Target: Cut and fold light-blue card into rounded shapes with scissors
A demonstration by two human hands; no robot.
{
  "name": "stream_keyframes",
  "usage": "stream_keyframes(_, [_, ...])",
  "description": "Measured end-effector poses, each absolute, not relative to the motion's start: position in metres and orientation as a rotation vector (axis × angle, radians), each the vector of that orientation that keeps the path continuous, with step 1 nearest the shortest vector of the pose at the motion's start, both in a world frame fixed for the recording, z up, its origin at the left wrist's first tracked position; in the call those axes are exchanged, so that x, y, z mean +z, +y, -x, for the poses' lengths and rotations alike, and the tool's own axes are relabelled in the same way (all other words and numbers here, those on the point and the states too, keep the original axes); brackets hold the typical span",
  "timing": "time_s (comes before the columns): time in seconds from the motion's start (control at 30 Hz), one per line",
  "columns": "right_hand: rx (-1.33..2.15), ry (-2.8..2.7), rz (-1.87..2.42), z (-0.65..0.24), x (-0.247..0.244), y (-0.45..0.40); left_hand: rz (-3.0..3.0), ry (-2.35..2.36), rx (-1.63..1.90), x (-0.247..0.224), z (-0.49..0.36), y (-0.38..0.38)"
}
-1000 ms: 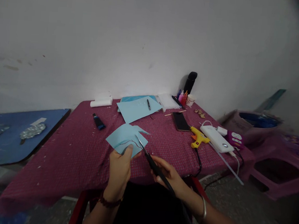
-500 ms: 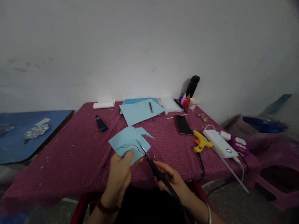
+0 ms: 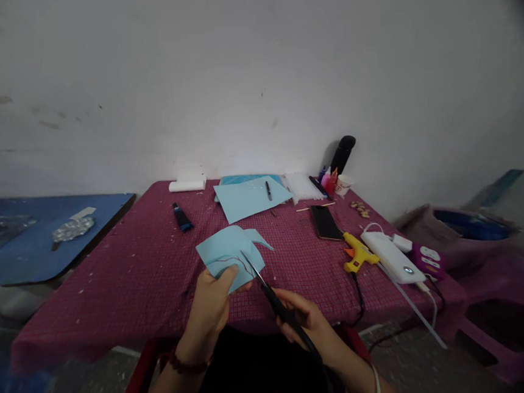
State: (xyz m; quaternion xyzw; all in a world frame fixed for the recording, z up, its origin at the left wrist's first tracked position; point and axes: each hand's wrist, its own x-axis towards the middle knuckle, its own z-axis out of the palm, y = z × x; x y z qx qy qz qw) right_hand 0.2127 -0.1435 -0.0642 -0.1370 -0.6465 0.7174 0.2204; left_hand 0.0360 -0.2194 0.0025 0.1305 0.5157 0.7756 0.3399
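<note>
A light blue paper (image 3: 227,247) with a curved line drawn on it is pinched in my left hand (image 3: 213,296), thumb on top. My right hand (image 3: 308,323) is wrapped round black-handled scissors (image 3: 284,311). Their pointed blades reach over the paper's right part, and a curved strip of paper sticks out at its upper right. Behind lies a larger light blue sheet (image 3: 247,201) with a black pen (image 3: 268,190) on it.
On the right are a phone (image 3: 325,222), a yellow glue gun (image 3: 358,254), a white power bank (image 3: 393,257) and cables. Small bottles (image 3: 331,179) and a paper cup (image 3: 343,185) stand at the back. A dark blue tube (image 3: 182,217) lies left.
The whole view has shifted slightly, so the table items appear further right. Both hands keep hold of the paper and scissors, with little visible change between them.
</note>
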Motion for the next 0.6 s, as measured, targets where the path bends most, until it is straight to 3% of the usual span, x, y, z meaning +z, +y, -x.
stream_keyframes(0.6, [1.830, -2.033, 0.434, -0.223, -0.053, -0.133, -0.411, 1.435, 1.833, 0.011, -0.026, -0.224])
